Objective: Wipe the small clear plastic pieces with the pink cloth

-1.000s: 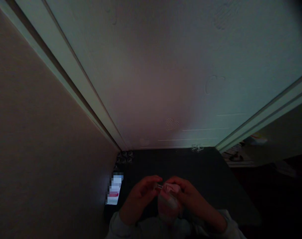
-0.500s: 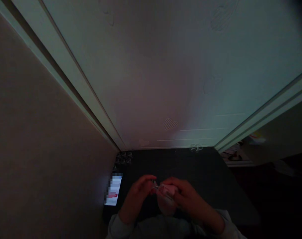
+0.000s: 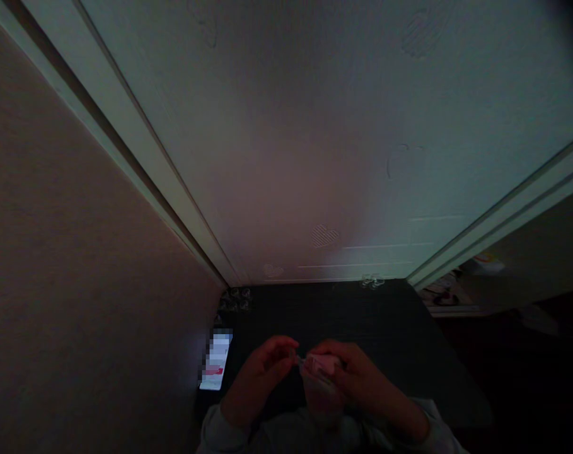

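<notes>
Close to my body, above the dark table (image 3: pixel 376 321), I hold a thin, see-through pinkish bag (image 3: pixel 320 389). My right hand (image 3: pixel 357 367) is closed on its upper right side. A pale pink piece shows at the bag's mouth, and the dim light hides what lies inside. At the left of the bag's mouth, my left hand (image 3: pixel 265 372) has its thumb and fingers pinched on a small clear piece (image 3: pixel 297 358). Whether that piece is part of the bag or separate, I cannot tell.
A lit phone (image 3: pixel 216 362) lies by the left wall (image 3: pixel 101 302). Several small clear round things (image 3: pixel 236 299) sit in the table's back left corner. More small clear pieces (image 3: pixel 372 281) lie at the back edge, against a pale panel (image 3: pixel 286 157) with heart patterns.
My left hand has shifted slightly left and down, drawing a little away from the bag's mouth. The bag hangs slightly lower and further right. My right hand keeps its hold.
</notes>
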Motion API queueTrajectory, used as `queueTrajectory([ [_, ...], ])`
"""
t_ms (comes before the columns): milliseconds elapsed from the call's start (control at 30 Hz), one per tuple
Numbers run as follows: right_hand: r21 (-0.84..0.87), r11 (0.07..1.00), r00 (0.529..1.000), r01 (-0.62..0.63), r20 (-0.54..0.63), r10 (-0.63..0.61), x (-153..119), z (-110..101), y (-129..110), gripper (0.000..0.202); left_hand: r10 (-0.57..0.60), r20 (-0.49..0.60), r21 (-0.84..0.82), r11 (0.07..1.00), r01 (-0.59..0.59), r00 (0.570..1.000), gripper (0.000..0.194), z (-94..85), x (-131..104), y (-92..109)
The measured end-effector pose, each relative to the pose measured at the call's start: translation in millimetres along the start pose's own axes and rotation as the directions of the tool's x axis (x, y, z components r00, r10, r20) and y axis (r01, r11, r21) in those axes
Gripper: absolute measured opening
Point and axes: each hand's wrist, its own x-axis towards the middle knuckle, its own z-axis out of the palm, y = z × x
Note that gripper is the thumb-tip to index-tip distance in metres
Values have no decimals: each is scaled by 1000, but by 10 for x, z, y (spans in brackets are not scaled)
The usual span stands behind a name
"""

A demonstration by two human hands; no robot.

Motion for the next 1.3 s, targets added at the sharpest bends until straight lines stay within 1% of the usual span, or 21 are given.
queueTrajectory([
  [67, 34, 999, 1000, -10, 5, 10, 3, 1, 29, 27, 27, 37, -4, 1000, -27, 999, 35, -16, -11, -27],
  [167, 73, 997, 1000, -6, -1, 6, 7, 3, 70, 25, 72, 81, -37, 997, -69, 994, 41, -26, -22, -75],
  [233, 78, 997, 1000, -6, -6, 7, 11, 1, 77, 24, 82, 76, -53, 996, -78, 994, 46, -25, -23, -105],
  [333, 50, 999, 1000, -13, -5, 13, 14, -13, 52, 24, 57, 28, -67, 996, -55, 998, 51, -28, -19, -115],
  [400, 28, 1000, 1000, -2, -5, 2, 14, -26, 28, 25, 45, -15, -65, 997, -46, 999, 48, -38, -16, -84],
  [500, 8, 1000, 1000, 18, -1, -18, 10, -38, 9, 24, 21, -96, 0, 1000, -21, 995, 41, -55, -13, -6],
  [567, 8, 1000, 1000, 19, 6, -20, 8, -36, 8, 23, -16, -124, 37, 999, 21, 992, 43, -57, -13, 34],
  [733, 30, 1000, 1000, -6, 8, 5, 7, -12, -3, 23, -124, -56, 37, 991, 126, 991, 54, -8, -14, 35],
  [867, 18, 1000, 1000, -4, 27, 4, 3, -5, -18, 24, -175, -20, 59, 983, 176, 984, 53, 14, -11, 25],
  [1100, 57, 998, 1000, -6, 27, 4, -10, -5, -27, 24, -171, 22, 69, 983, 169, 985, 46, -21, 1, -7],
  [1300, 64, 998, 1000, 2, 1, -2, -2, -10, 10, 24, -142, 9, 48, 989, 141, 990, 45, -14, 13, -40],
])
